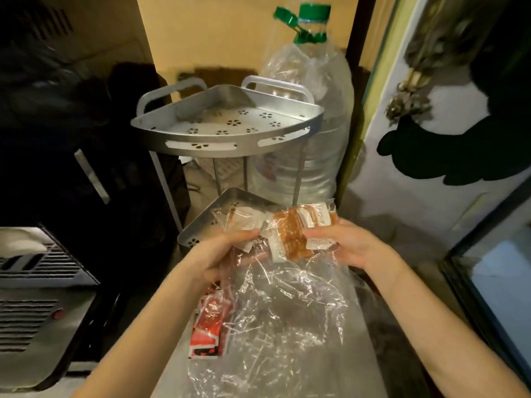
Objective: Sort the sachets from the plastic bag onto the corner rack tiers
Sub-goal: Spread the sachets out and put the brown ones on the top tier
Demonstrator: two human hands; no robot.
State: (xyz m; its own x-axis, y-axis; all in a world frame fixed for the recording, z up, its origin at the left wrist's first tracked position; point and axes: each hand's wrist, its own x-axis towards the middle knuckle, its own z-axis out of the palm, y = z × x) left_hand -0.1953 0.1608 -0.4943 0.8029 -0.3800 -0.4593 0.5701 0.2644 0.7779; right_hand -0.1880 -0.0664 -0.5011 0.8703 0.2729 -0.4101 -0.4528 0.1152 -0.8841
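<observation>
Clear plastic bag (275, 326) gripped by left hand (227, 251), brown sachets (290, 234) pinched in right hand (342, 245), above lower tier (201, 222). Mid-sort; top tier (224, 130) bare. Next: picking the sachets' tier.
</observation>
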